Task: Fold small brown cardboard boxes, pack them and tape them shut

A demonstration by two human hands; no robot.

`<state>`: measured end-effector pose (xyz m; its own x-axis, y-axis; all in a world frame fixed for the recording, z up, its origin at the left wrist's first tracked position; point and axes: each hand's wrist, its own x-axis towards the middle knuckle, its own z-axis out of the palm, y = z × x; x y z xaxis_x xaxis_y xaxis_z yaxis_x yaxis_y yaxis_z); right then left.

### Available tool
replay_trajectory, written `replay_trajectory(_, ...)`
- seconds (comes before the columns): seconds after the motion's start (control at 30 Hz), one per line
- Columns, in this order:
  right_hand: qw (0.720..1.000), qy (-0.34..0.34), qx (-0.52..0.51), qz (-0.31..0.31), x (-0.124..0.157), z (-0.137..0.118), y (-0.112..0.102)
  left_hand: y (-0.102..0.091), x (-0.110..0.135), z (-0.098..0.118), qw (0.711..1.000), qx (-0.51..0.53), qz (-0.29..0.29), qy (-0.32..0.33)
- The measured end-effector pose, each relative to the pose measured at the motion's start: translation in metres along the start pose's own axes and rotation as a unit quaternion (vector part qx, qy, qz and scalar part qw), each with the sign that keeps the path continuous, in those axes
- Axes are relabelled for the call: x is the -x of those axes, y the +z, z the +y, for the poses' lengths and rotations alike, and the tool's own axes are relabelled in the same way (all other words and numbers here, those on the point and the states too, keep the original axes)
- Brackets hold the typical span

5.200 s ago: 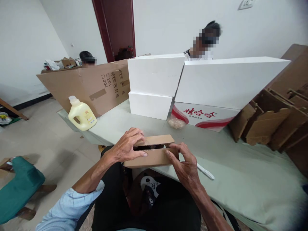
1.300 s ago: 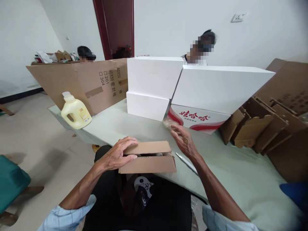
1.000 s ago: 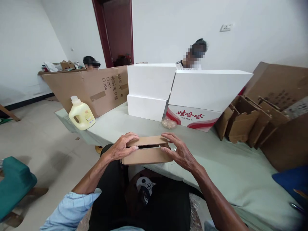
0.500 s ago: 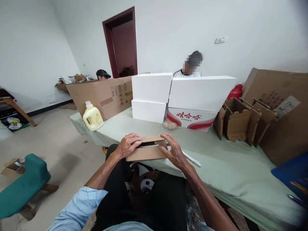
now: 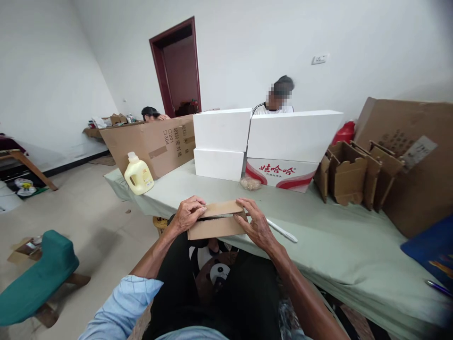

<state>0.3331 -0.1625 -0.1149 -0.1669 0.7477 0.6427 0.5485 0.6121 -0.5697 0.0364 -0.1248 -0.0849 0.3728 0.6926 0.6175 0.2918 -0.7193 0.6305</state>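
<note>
A small brown cardboard box [image 5: 217, 228] sits at the table's front edge, just above my lap. Its two top flaps lean inward, with a narrow dark gap between them. My left hand [image 5: 190, 213] grips the box's left end, fingers over the far flap and thumb along the near side. At the other end, my right hand [image 5: 255, 222] holds the corner, with its fingers on the far flap and its thumb at the gap. A white slim tool [image 5: 282, 230], its kind unclear, lies on the cloth beside my right wrist. What the box contains is hidden.
White boxes [image 5: 219, 130] and a printed carton [image 5: 279, 174] stand across the table [image 5: 339, 241]. A yellow jug [image 5: 138, 174] is at left; cardboard dividers [image 5: 348, 172] and a large carton [image 5: 417, 156] are at right. Two people sit behind. A green-covered stool [image 5: 38, 278] stands left.
The far flap has folded further down, so the gap in the box top is narrower. Both hands keep their hold. The view has shifted slightly.
</note>
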Motion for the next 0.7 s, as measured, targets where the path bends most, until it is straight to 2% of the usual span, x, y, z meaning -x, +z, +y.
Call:
replay_trajectory(0.33,0.999,-0.014,0.024,0.035,0.013,0.008,0.013,-0.009,-0.001,-0.006,0.994,0.057,0.053,-0.078)
replay_trajectory(0.47,0.999,-0.01,0.026,0.041,0.016,0.007,0.014,-0.012,-0.005,0.01,0.995,0.039,0.072,-0.064)
replay_trajectory(0.6,0.998,-0.004,0.03,0.055,0.013,0.006,0.018,0.002,-0.005,0.039,0.995,-0.048,0.078,0.025)
replay_trajectory(0.7,0.996,0.011,0.027,0.079,0.005,0.005,0.023,0.023,-0.001,0.046,0.996,-0.074,0.042,0.013)
